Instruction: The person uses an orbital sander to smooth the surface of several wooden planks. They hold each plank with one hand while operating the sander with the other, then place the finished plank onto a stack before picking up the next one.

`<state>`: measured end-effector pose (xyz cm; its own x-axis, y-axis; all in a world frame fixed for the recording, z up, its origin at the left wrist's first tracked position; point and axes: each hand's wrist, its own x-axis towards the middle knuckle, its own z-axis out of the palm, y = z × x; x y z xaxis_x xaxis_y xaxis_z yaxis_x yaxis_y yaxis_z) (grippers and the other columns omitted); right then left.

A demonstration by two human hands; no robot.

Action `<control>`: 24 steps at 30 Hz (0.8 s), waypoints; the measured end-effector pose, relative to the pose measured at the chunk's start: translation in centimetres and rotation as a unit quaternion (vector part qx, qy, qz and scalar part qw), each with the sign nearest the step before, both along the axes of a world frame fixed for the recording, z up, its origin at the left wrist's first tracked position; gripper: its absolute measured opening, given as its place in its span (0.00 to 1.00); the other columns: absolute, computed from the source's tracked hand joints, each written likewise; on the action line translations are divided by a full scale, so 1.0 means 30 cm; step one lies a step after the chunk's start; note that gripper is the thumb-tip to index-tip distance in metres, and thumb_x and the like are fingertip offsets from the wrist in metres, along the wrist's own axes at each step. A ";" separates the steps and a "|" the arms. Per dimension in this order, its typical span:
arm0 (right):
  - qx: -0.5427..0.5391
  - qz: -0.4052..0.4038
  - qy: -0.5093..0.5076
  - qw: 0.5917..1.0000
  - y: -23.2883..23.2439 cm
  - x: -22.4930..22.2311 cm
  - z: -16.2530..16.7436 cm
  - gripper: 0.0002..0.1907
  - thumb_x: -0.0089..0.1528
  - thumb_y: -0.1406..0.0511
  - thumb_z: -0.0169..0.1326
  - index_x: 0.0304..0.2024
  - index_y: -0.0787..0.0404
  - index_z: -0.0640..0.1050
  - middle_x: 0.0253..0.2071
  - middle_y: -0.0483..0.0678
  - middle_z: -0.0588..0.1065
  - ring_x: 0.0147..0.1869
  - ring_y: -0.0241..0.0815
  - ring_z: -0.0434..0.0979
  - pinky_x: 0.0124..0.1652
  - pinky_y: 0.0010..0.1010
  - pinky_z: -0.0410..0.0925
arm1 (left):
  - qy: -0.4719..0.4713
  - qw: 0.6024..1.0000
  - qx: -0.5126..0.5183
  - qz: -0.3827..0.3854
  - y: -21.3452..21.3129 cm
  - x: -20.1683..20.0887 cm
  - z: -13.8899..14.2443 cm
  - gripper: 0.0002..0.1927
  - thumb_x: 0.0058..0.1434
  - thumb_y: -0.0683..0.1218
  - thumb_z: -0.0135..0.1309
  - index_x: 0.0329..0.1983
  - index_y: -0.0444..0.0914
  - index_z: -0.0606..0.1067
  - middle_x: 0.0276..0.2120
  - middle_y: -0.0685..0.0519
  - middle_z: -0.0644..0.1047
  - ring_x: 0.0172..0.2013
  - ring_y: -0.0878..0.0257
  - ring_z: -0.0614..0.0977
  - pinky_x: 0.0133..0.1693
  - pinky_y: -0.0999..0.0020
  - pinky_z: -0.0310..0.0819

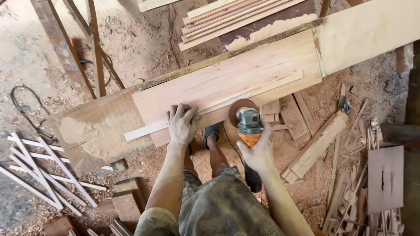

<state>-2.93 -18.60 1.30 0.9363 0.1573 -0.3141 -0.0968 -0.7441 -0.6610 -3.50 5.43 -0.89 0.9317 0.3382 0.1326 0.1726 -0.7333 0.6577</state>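
Note:
A long reddish wooden board (236,74) lies slantwise across a wider plank (94,126) in front of me. A thin pale strip (144,130) rests along its near edge. My left hand (181,123) presses flat on the board's near edge, fingers spread. My right hand (258,153) grips an orange and grey angle grinder (249,124). The grinder's round sanding disc (239,109) touches the board's near edge, just right of my left hand. My sandalled feet (213,131) stand below the board.
Sawdust covers the floor. A stack of planks (227,17) lies behind the board. Offcuts (316,146) and scrap pieces (385,179) are piled at right. White slats (39,166) lie at left, wood blocks (127,201) near my left leg, a black cable (26,109) on the ground.

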 end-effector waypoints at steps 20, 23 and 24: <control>-0.117 -0.104 -0.072 0.985 -0.200 0.527 0.012 0.49 0.52 0.66 0.67 0.69 0.66 0.53 0.60 0.67 0.68 0.64 0.59 0.74 0.65 0.45 0.66 | 0.038 0.997 0.065 -0.032 0.011 0.060 -0.107 0.08 0.57 0.52 0.65 0.39 0.48 0.83 0.41 0.59 0.77 0.44 0.54 0.74 0.48 0.52 0.63; -0.130 -0.164 -0.082 0.974 -0.230 0.585 0.011 0.48 0.53 0.64 0.68 0.68 0.63 0.56 0.61 0.65 0.68 0.66 0.55 0.73 0.66 0.44 0.67 | 0.030 0.997 0.070 -0.030 0.005 0.067 -0.106 0.08 0.57 0.52 0.65 0.39 0.48 0.83 0.41 0.59 0.77 0.44 0.54 0.74 0.47 0.52 0.63; -0.178 -0.174 -0.088 0.965 -0.234 0.596 0.011 0.48 0.53 0.63 0.70 0.67 0.63 0.57 0.60 0.65 0.68 0.65 0.58 0.72 0.65 0.46 0.66 | 0.027 0.997 0.070 -0.030 0.002 0.067 -0.109 0.08 0.58 0.52 0.65 0.40 0.48 0.83 0.41 0.59 0.77 0.44 0.54 0.74 0.48 0.52 0.63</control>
